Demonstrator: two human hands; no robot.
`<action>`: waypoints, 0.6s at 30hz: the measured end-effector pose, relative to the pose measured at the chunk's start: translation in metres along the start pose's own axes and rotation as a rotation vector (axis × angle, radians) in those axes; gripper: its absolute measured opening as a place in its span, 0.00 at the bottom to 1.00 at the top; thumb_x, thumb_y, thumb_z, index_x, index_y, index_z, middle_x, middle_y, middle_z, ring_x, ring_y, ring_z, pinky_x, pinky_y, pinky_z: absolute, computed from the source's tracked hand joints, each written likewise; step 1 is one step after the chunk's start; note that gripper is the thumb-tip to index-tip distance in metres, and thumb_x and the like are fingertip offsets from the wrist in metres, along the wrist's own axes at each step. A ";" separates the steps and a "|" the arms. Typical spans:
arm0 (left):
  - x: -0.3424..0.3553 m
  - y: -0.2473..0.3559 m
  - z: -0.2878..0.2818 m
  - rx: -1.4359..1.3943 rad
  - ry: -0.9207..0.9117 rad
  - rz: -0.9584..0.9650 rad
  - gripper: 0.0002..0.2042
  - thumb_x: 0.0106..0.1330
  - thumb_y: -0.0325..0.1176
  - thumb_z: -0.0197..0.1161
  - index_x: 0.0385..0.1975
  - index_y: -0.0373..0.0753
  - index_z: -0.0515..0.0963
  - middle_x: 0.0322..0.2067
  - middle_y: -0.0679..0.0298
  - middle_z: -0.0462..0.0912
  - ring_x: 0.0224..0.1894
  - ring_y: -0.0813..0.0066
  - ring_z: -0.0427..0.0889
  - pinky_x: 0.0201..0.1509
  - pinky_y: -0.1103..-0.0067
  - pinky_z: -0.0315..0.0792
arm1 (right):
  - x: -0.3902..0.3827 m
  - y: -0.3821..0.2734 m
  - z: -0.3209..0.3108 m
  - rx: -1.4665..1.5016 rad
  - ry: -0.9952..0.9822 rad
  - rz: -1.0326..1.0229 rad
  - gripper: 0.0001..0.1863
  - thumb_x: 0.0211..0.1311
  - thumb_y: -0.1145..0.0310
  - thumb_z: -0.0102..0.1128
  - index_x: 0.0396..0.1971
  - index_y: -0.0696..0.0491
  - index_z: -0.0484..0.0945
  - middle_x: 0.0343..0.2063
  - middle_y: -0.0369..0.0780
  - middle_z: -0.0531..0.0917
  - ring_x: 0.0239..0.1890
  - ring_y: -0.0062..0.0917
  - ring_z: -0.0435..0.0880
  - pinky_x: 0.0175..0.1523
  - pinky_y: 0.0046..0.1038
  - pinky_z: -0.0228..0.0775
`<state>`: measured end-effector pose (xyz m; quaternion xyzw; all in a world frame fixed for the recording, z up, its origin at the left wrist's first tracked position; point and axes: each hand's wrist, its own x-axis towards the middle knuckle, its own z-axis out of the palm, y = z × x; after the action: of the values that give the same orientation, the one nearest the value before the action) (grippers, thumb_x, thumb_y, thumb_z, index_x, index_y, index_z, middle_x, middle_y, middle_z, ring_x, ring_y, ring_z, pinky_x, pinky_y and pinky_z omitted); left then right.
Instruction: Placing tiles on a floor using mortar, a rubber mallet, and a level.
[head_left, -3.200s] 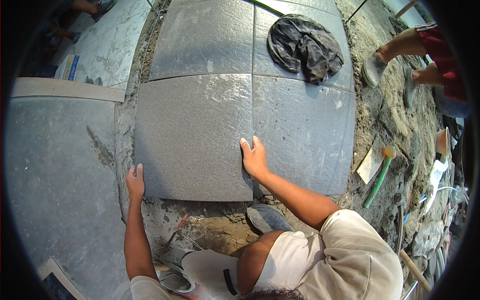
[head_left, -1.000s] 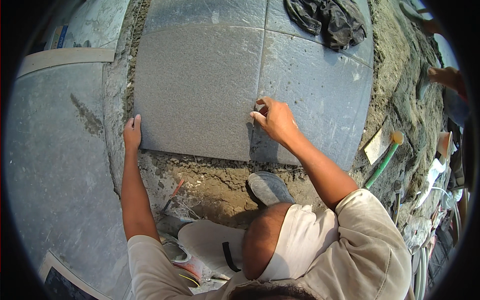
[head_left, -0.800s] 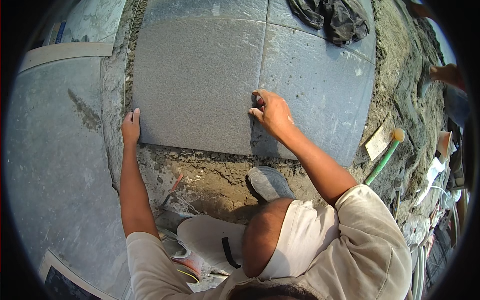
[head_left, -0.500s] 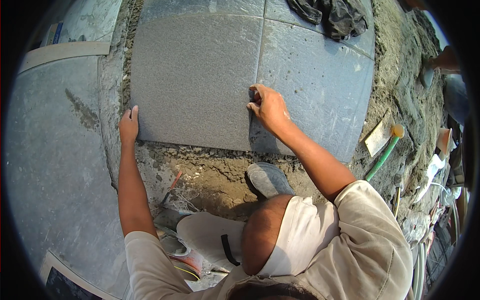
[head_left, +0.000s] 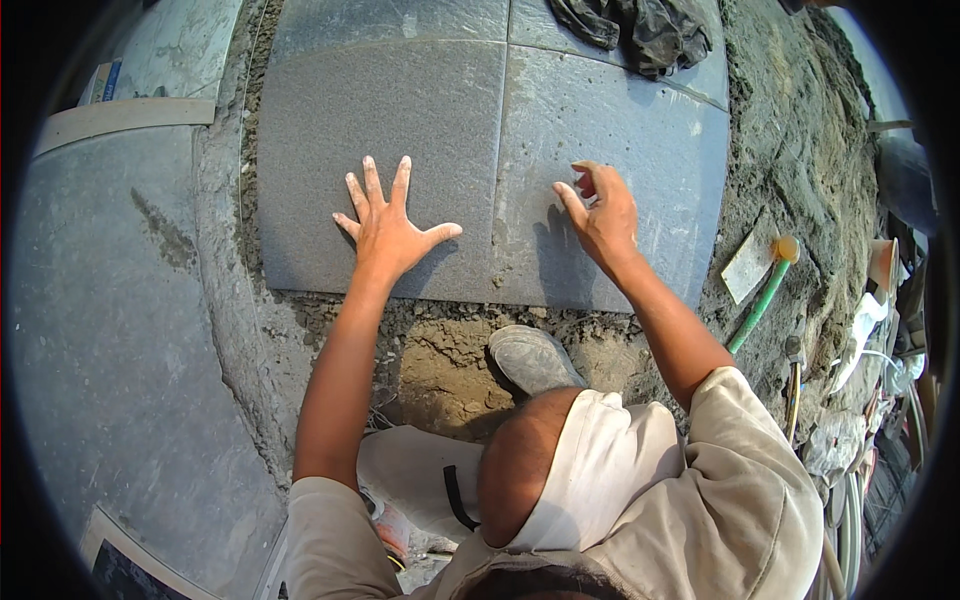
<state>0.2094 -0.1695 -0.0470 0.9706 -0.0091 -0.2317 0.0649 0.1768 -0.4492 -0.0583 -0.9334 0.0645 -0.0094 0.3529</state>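
Observation:
A large dark grey stone paving slab (head_left: pixel 330 120) lies flat, its right edge meeting a lighter paving slab (head_left: pixel 670 160) along a narrow seam. My left hand (head_left: pixel 385 235) is spread wide over the dark slab, fingertips pale with dust; whether the palm touches the stone I cannot tell. Over the neighbouring slab, my right hand (head_left: pixel 607 220) hovers with its shadow beside it. Its fingers are half bent and the thumb stands apart, with nothing seen between them.
A mallet (head_left: pixel 765 300) with a green handle and yellowish head lies on rough mortar at right, beside a flat pale piece (head_left: pixel 748 262). Dark crumpled cloth (head_left: pixel 665 35) rests on the far slabs. A string (head_left: pixel 243 130) runs along the left edge. My boot (head_left: pixel 535 358) stands on bare soil.
My left hand has left the slab's left edge and spread out over its surface. My right hand has moved right, away from the seam. The dark slab now sits closer against its neighbour.

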 end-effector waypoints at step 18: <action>-0.004 0.015 0.018 0.061 -0.035 0.023 0.59 0.42 0.75 0.64 0.74 0.55 0.45 0.73 0.49 0.33 0.74 0.42 0.27 0.66 0.34 0.27 | -0.213 0.340 -0.225 -0.651 0.150 0.997 0.37 0.58 0.42 0.58 0.54 0.61 0.72 0.48 0.55 0.80 0.53 0.49 0.78 0.57 0.42 0.69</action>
<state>0.1979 -0.1865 -0.0588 0.9678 -0.0282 -0.2474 0.0379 -0.0876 -0.8224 -0.1074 -0.8475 0.5188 0.1117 0.0051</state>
